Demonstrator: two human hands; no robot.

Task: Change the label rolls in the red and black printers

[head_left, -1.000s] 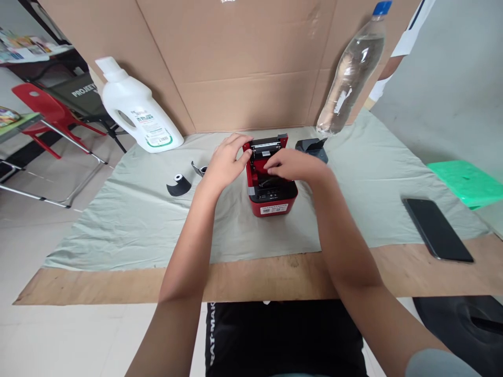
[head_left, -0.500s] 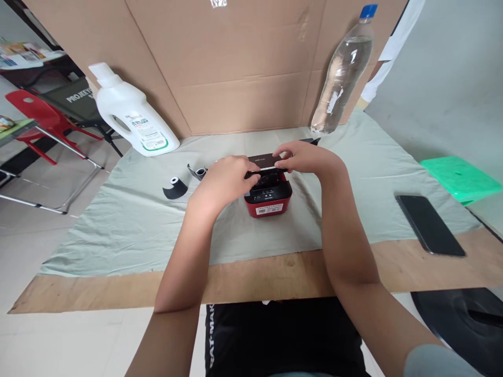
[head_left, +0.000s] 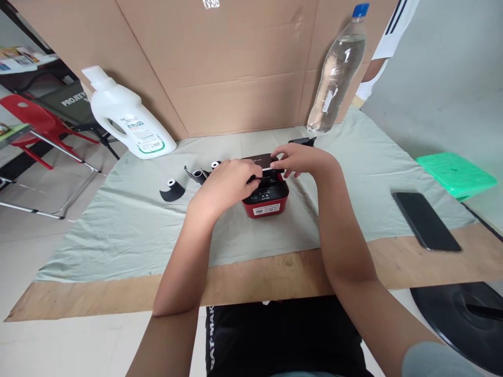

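A small red and black printer [head_left: 266, 200] stands on the grey-green cloth [head_left: 129, 225] in the middle of the table. Its black lid [head_left: 259, 159] is tipped down over the top. My left hand [head_left: 226, 183] pinches the lid's left front edge with curled fingers. On the lid's right edge my right hand [head_left: 302, 158] pinches with fingertips. Two black paper rolls [head_left: 172, 189] [head_left: 202, 173] lie on the cloth to the left of the printer. A black part [head_left: 301, 141] shows just behind my right hand.
A white detergent jug [head_left: 126, 123] stands at the back left and a clear water bottle [head_left: 334, 73] at the back right, both against a cardboard wall [head_left: 236, 68]. A black phone [head_left: 426, 220] lies right; a green box [head_left: 456, 174] beyond it. Another person's sleeve [head_left: 389, 36] shows far right.
The printer's lid stood open and upright a second ago; both hands have swung it down over the top. The view has shifted slightly.
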